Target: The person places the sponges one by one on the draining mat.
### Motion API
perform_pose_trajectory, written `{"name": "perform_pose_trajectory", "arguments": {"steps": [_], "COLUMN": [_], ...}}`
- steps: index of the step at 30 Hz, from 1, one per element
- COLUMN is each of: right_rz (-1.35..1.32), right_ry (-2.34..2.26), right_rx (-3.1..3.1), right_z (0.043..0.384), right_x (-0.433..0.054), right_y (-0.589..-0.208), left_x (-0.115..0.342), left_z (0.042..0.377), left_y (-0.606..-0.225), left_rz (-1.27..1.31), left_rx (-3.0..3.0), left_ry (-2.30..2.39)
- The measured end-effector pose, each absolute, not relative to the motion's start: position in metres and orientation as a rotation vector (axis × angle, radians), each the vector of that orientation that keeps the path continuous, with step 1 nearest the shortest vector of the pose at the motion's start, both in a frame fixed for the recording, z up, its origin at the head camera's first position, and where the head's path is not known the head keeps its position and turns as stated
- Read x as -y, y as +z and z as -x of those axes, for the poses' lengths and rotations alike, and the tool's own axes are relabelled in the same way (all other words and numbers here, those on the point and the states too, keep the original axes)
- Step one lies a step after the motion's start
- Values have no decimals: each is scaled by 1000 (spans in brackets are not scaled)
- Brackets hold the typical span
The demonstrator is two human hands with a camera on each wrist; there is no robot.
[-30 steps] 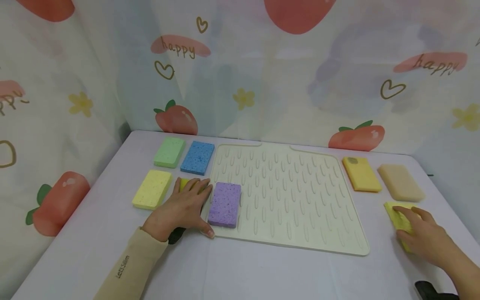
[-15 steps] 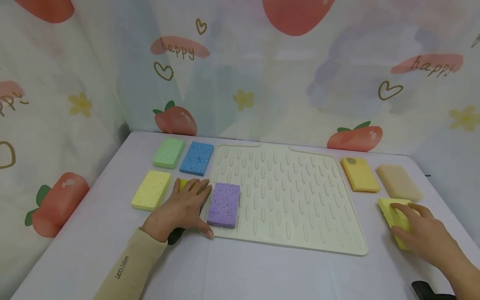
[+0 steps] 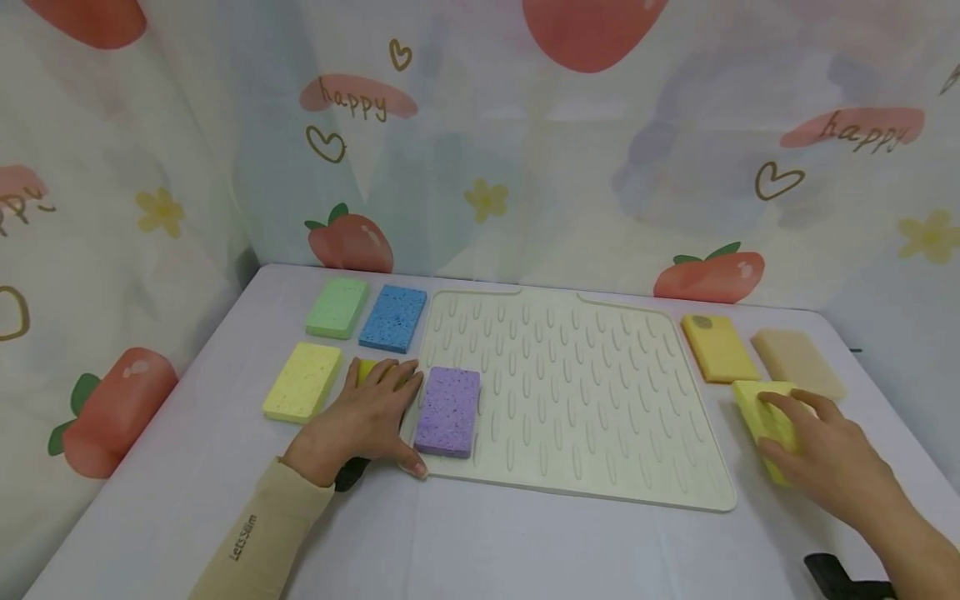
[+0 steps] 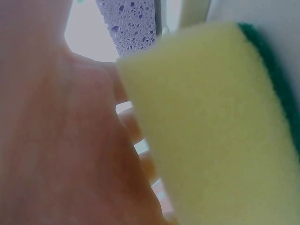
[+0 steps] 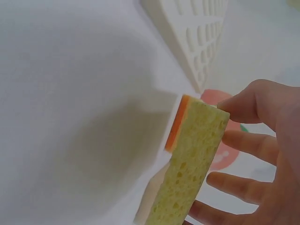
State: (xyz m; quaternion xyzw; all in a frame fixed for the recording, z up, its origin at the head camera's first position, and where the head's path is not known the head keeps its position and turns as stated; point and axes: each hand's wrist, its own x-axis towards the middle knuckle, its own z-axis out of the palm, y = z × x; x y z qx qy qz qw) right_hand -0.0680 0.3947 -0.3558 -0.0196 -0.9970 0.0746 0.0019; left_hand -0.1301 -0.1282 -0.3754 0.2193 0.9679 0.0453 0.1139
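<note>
My right hand (image 3: 832, 458) pinches a yellow sponge (image 3: 776, 425) between thumb and fingertips. In the right wrist view this sponge (image 5: 192, 159) stands off the white table, with a shadow beside it. My left hand (image 3: 360, 421) lies palm down with spread fingers over a yellow scrub sponge (image 3: 366, 367), mostly hidden beneath it. Up close, the left wrist view shows that sponge's yellow side and green scouring layer (image 4: 276, 84). The left thumb rests at the near left corner of a cream ridged mat (image 3: 585, 417). A purple sponge (image 3: 448, 412) lies on the mat's left edge beside that hand.
Left of the mat lie a green sponge (image 3: 337, 308), a blue sponge (image 3: 393, 318) and a pale yellow sponge (image 3: 303, 382). Right of it lie a deeper yellow sponge (image 3: 720, 348) and a beige sponge (image 3: 798, 362). A patterned curtain (image 3: 570, 183) hangs behind the table.
My right hand has carried the yellow sponge up and leftward, closer to the mat. The left hand and the other sponges have stayed in place.
</note>
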Motion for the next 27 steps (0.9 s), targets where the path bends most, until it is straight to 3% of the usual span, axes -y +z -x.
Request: {"name": "perform_pose_trajectory", "arguments": {"steps": [27], "right_rz": [-145], "right_ry": [338], "right_rx": [3025], "right_z": [76], "right_x": [-326], "right_y": [-342], "left_x": [129], "left_z": [130], "left_y": [-376], "left_rz": [-639], "left_rx": [-2839], "left_ry": [131]}}
